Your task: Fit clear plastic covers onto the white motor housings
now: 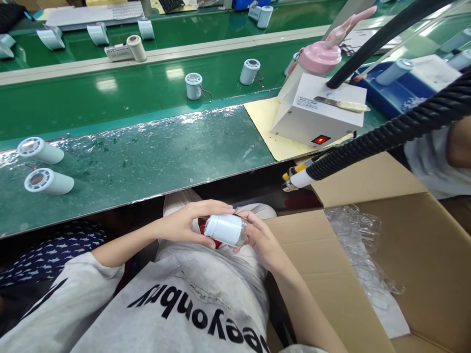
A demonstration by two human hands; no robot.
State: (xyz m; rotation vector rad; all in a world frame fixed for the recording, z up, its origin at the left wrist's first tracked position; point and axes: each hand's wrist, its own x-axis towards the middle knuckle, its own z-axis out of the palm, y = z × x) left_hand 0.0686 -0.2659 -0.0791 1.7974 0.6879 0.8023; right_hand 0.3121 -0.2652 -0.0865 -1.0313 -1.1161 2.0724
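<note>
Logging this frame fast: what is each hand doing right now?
Left hand: closed around the white cylinder, gripping its capped end.
Right hand: closed on the same cylinder's other end.

The right hand (263,240) is covering the far end of the white cylinder (225,229), and the left hand (187,223) is hiding the red piece (203,226) behind it. The picture's right edge is cutting off a co-worker's arm (458,142) and the cardboard box (423,255). The label (308,102) on the white machine (316,115) is showing too small to read.
</note>
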